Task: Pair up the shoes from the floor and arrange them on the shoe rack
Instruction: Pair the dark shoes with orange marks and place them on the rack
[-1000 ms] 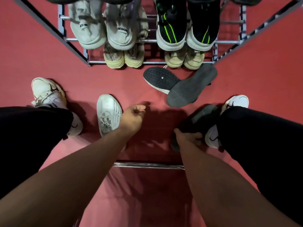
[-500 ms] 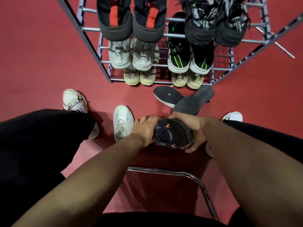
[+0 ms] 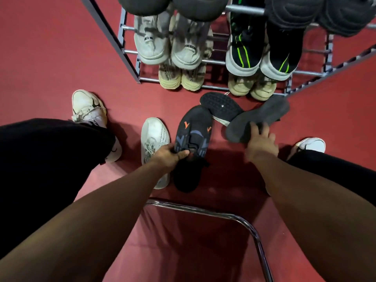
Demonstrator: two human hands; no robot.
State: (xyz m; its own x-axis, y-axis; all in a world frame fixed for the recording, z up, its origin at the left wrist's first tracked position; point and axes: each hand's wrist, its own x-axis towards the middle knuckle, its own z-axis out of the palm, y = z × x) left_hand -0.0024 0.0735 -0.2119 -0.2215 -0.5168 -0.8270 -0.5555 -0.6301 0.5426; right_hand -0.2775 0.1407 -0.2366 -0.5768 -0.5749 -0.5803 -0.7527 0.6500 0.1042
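Place: indoor shoe-storage corner, home or studio; cannot tell which.
Floor: plain red floor (image 3: 50, 58) across the frame.
Storage: metal shoe rack (image 3: 130, 51), top centre, tiers filled with paired sneakers.
Seat: chrome tube frame (image 3: 252, 231), lower centre.

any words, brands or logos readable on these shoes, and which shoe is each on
"DESIGN": heel tab of the right grey-white sneaker on the shoe rack; its partner's tab is partly cut off.
"3PRO…": heel strip of the cream-yellow sneaker; the rest is blurred.
Orange V-shaped marks, no letters: black knit sneaker gripped by the left hand.
Side print on the white floor sneaker: too small to read.
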